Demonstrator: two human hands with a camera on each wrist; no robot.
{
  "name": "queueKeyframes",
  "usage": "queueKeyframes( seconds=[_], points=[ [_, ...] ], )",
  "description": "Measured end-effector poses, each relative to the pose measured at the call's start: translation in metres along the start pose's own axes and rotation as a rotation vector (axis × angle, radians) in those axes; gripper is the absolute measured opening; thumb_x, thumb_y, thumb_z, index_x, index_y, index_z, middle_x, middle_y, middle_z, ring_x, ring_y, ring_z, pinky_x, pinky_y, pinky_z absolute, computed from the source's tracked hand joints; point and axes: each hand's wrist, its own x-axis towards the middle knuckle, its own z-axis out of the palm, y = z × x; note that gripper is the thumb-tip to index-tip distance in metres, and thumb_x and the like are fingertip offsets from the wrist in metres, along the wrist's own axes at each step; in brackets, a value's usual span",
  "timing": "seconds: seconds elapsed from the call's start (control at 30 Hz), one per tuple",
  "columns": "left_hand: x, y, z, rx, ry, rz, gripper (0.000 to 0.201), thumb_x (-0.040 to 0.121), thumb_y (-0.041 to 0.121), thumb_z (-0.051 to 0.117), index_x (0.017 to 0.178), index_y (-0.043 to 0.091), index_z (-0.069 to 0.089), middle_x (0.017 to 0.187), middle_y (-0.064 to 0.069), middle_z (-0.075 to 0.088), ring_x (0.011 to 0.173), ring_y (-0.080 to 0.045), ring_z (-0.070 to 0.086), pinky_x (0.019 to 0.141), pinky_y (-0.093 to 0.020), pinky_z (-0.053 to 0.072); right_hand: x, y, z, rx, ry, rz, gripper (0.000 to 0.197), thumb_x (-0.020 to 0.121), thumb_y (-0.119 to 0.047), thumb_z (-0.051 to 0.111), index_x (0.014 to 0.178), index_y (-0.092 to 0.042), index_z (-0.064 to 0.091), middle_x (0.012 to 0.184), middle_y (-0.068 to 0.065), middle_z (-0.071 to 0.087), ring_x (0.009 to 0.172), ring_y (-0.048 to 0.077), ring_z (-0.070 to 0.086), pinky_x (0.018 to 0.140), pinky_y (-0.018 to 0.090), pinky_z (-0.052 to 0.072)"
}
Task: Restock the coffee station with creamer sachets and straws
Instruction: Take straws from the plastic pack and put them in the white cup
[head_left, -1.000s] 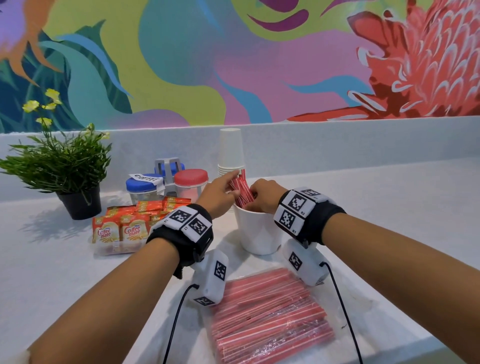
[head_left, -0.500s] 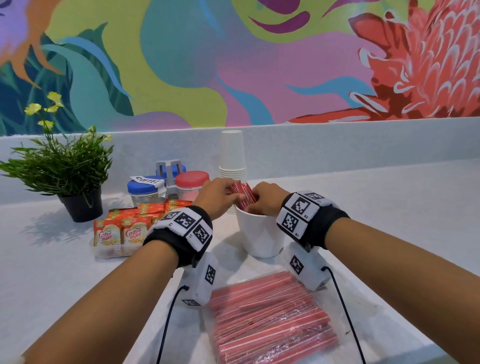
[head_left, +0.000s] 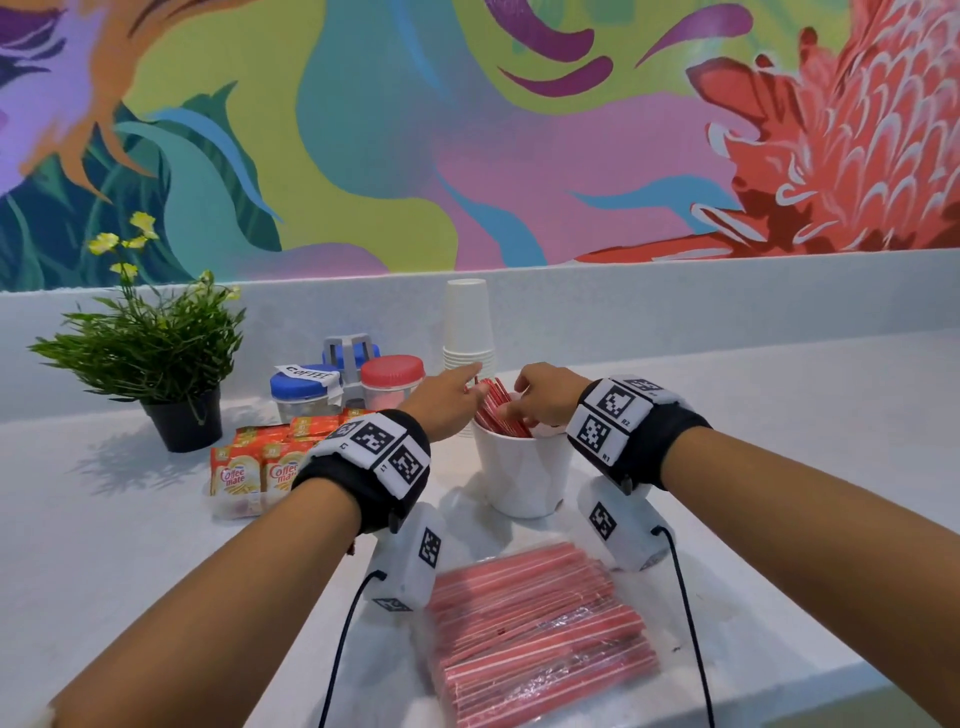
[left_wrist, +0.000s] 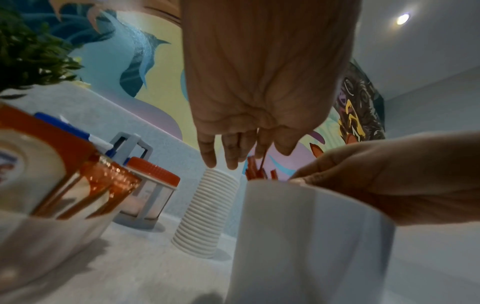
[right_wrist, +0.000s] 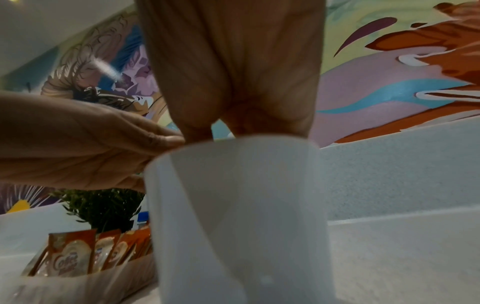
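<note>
Both hands' fingertips hidden in cup (head_left: 524, 475)

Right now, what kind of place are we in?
Probably a coffee corner, maybe in a café or office. On the counter stand a stack of paper cups, a jar labelled coffee, creamer sachets and a white cup of red straws.

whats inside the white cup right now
Red wrapped straws stand in the white cup, leaning left. Both hands reach over its rim, so the right hand hides part of the inside; the bottom is unseen.
</note>
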Motion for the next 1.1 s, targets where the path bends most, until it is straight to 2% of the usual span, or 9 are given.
queueKeyframes(
  seconds=[0.1, 0.17, 0.23, 0.4, 0.53, 0.63, 0.73, 0.87, 1.1],
  points=[
    [-0.016, 0.011, -0.016, 0.08, 0.046, -0.011, 0.045, 0.101, 0.023, 0.035, 0.142, 0.007, 0.036, 0.148, -0.013, 0.038, 0.136, -0.026, 0.036, 0.111, -0.032, 0.026, -0.016, 0.005, -0.015, 0.076, 0.032, 0.003, 0.05, 0.088, -0.031, 0.061, 0.125, -0.002, 0.046, 0.122, 0.015, 0.06, 0.107, 0.027, 0.062, 0.089, 0.036, 0.05],
    [-0.027, 0.018, -0.024, 0.098, 0.064, 0.012, 0.031, 0.1, 0.019, 0.035, 0.117, 0.003, 0.056, 0.122, -0.018, 0.055, 0.115, -0.025, 0.051, 0.094, -0.029, 0.037, -0.028, 0.01, -0.024, 0.12, 0.076, -0.007, 0.045, 0.088, -0.03, 0.059, 0.123, -0.004, 0.047, 0.121, 0.014, 0.06, 0.098, 0.024, 0.063, 0.077, 0.031, 0.05],
    [-0.044, 0.026, -0.028, 0.073, 0.081, 0.05, 0.021, 0.099, 0.017, 0.038, 0.096, 0.013, 0.059, 0.099, -0.01, 0.056, 0.095, -0.021, 0.053, 0.083, -0.027, 0.038, -0.046, 0.015, -0.03, 0.168, 0.119, -0.009, 0.04, 0.089, -0.03, 0.059, 0.118, -0.005, 0.049, 0.118, 0.013, 0.061, 0.089, 0.022, 0.062, 0.069, 0.027, 0.047],
    [-0.086, 0.047, -0.018, 0.055, 0.076, 0.098, 0.016, 0.095, 0.016, 0.045, 0.092, 0.016, 0.061, 0.092, -0.006, 0.055, 0.091, -0.02, 0.053, 0.073, -0.024, 0.041, -0.084, 0.032, -0.029, 0.255, 0.173, 0.045, 0.025, 0.089, -0.027, 0.058, 0.104, -0.008, 0.054, 0.111, 0.014, 0.064, 0.086, 0.02, 0.06, 0.067, 0.028, 0.047],
    [-0.118, 0.06, 0.006, 0.046, -0.013, 0.073, 0.025, 0.095, 0.017, 0.047, 0.102, 0.003, 0.066, 0.097, -0.007, 0.056, 0.091, -0.018, 0.049, 0.066, -0.023, 0.037, -0.108, 0.048, -0.017, 0.329, 0.162, 0.143, 0.014, 0.09, -0.021, 0.055, 0.094, -0.008, 0.057, 0.103, 0.014, 0.065, 0.088, 0.02, 0.056, 0.072, 0.029, 0.043],
    [-0.136, 0.066, 0.029, 0.036, -0.092, 0.035, 0.031, 0.095, 0.018, 0.048, 0.113, 0.0, 0.064, 0.116, -0.014, 0.063, 0.097, -0.022, 0.053, 0.079, -0.021, 0.035, -0.117, 0.06, -0.002, 0.373, 0.148, 0.245, 0.019, 0.088, -0.016, 0.055, 0.101, -0.002, 0.059, 0.096, 0.011, 0.055, 0.088, 0.023, 0.05, 0.075, 0.03, 0.04],
    [-0.15, 0.066, 0.052, 0.072, -0.161, -0.034, 0.035, 0.095, 0.026, 0.047, 0.119, 0.004, 0.06, 0.126, -0.012, 0.058, 0.115, -0.026, 0.052, 0.088, -0.024, 0.035, -0.126, 0.074, 0.017, 0.363, 0.126, 0.35, 0.011, 0.087, -0.013, 0.053, 0.085, -0.002, 0.053, 0.095, 0.014, 0.05, 0.088, 0.027, 0.048, 0.073, 0.035, 0.043],
    [-0.161, 0.058, 0.075, 0.305, -0.113, -0.159, 0.048, 0.092, 0.045, 0.043, 0.133, 0.018, 0.044, 0.139, -0.011, 0.041, 0.132, -0.032, 0.032, 0.11, -0.05, 0.025, -0.136, 0.083, 0.038, 0.506, 0.08, 0.382, 0.028, 0.089, -0.009, 0.047, 0.064, -0.014, 0.038, 0.088, 0.012, 0.049, 0.078, 0.027, 0.049, 0.064, 0.026, 0.044],
    [-0.165, 0.038, 0.087, 0.347, -0.118, -0.129, 0.063, 0.088, 0.063, 0.036, 0.133, 0.018, 0.04, 0.141, -0.01, 0.039, 0.13, -0.033, 0.035, 0.105, -0.051, 0.027, -0.152, 0.079, 0.046, 1.048, 0.012, 0.314, 0.017, 0.088, -0.005, 0.054, 0.071, -0.007, 0.058, 0.053, 0.003, 0.056, 0.044, 0.014, 0.051, 0.037, 0.021, 0.041]
  ],
)
